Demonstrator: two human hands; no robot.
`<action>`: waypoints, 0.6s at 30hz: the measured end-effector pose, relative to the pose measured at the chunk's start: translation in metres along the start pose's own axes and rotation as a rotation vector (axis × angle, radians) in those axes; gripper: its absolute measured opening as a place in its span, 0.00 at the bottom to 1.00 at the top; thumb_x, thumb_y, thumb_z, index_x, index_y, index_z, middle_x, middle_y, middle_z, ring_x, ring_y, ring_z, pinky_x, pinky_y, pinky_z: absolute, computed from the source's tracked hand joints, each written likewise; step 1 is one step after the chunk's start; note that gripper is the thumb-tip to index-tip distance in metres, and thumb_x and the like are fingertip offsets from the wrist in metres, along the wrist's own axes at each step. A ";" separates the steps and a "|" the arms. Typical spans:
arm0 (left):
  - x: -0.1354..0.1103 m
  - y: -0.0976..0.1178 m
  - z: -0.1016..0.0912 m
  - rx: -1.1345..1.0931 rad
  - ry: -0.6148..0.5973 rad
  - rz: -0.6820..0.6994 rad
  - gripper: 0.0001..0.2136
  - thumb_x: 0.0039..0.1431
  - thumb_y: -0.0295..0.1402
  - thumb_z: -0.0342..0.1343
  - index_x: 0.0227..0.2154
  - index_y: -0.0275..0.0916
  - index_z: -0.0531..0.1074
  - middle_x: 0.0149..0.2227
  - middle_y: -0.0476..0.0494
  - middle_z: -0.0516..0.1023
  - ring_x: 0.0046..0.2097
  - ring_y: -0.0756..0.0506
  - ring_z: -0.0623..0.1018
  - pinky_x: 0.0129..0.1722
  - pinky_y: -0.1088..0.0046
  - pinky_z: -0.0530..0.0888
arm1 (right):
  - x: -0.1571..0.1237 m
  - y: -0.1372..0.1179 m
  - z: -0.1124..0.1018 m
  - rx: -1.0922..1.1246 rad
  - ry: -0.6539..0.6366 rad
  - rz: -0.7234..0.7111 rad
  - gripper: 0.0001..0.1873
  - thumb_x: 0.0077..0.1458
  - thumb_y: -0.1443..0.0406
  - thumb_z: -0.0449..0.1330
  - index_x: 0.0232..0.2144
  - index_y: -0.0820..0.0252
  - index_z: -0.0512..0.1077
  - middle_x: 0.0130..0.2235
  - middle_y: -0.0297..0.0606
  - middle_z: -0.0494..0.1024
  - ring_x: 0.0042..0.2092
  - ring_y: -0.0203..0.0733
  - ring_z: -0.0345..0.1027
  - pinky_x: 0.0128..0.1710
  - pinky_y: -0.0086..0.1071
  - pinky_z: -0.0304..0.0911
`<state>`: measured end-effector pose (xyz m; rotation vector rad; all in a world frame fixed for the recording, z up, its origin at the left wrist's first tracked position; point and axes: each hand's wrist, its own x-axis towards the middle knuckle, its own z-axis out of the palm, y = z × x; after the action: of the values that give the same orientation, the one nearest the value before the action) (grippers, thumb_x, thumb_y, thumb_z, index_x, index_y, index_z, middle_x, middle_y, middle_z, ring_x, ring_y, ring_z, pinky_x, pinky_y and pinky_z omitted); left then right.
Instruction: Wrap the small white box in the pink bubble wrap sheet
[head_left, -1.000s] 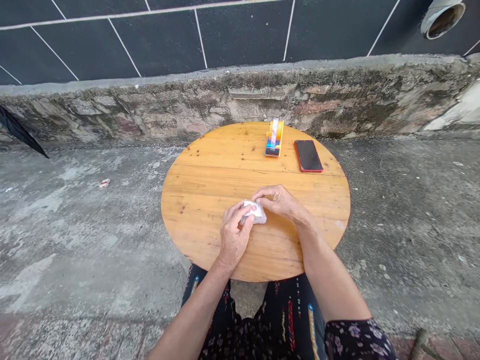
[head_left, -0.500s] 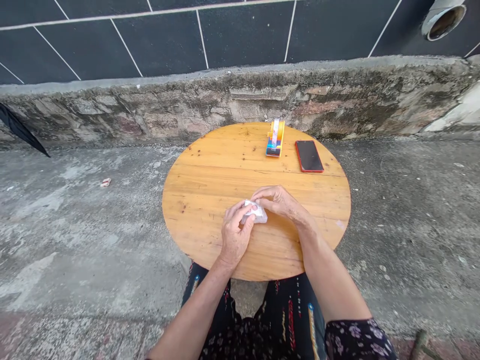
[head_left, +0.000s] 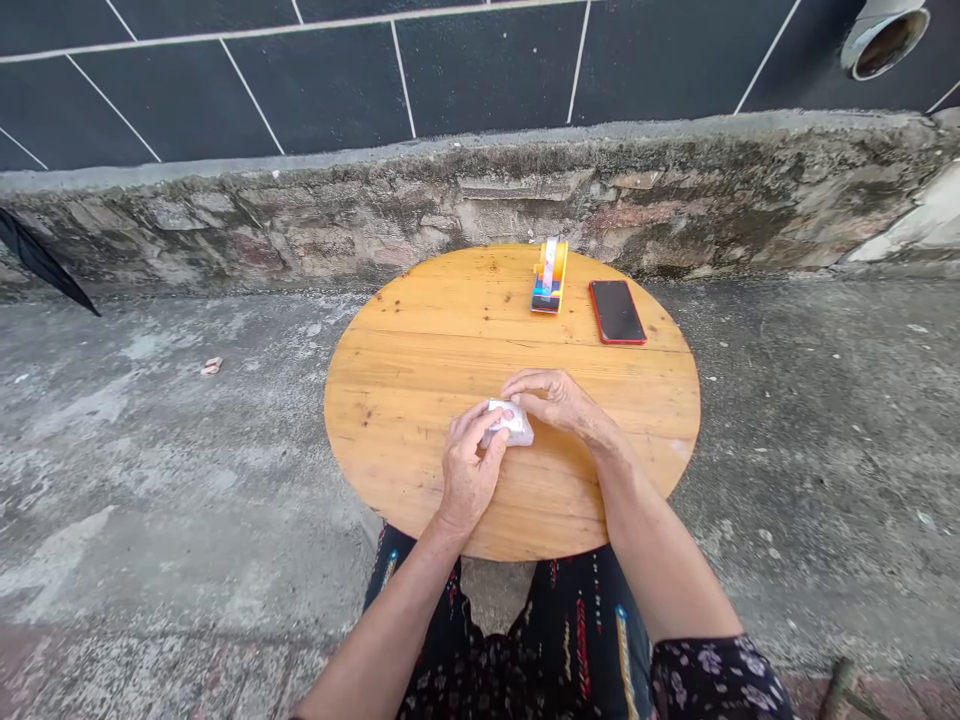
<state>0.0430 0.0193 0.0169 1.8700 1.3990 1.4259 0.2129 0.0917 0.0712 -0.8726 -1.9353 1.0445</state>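
Observation:
A small whitish packet (head_left: 517, 432) in what looks like clear plastic wrap lies on the round wooden table (head_left: 420, 340), near its front half. My left hand (head_left: 472, 460) grips it from the left, thumb along the near side and fingers over the top. At the far right corner of the packet, my right hand (head_left: 555, 402) has its thumb and fingertips pinched together. Whether a bit of the wrap is between those fingertips is too small to make out. The printing on the packet cannot be read.
A yellow and blue tape dispenser (head_left: 550, 275) stands at the table's far edge. Right of it lies a phone (head_left: 617, 312) with a red case. Behind the table runs a low stone wall base (head_left: 337, 220). A dark folded umbrella-like thing (head_left: 45, 262) shows at far left.
Hardly anything differs. Both hands keep their hold at the packet, and the whole view has shifted very slightly.

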 end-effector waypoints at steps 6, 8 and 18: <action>0.001 0.002 -0.001 -0.007 -0.003 0.008 0.11 0.63 0.31 0.54 0.47 0.44 0.74 0.53 0.42 0.74 0.56 0.43 0.71 0.57 0.60 0.69 | 0.000 0.003 0.002 -0.007 -0.045 0.004 0.09 0.56 0.66 0.58 0.33 0.57 0.79 0.37 0.37 0.80 0.40 0.40 0.73 0.44 0.34 0.67; 0.001 0.002 -0.001 -0.008 0.000 0.006 0.11 0.63 0.31 0.54 0.47 0.44 0.75 0.53 0.42 0.74 0.56 0.43 0.72 0.57 0.60 0.69 | 0.000 0.003 0.001 0.021 -0.028 -0.002 0.09 0.56 0.65 0.58 0.33 0.57 0.79 0.38 0.37 0.80 0.41 0.40 0.73 0.44 0.34 0.67; -0.001 -0.001 0.001 -0.012 -0.001 -0.013 0.11 0.63 0.33 0.53 0.46 0.43 0.75 0.53 0.41 0.73 0.56 0.43 0.71 0.57 0.61 0.69 | 0.003 0.011 -0.005 0.005 0.229 0.124 0.09 0.52 0.62 0.59 0.31 0.58 0.79 0.35 0.38 0.81 0.41 0.43 0.74 0.45 0.37 0.66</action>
<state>0.0431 0.0192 0.0157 1.8503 1.3964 1.4241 0.2179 0.1003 0.0644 -1.0716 -1.7049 0.9741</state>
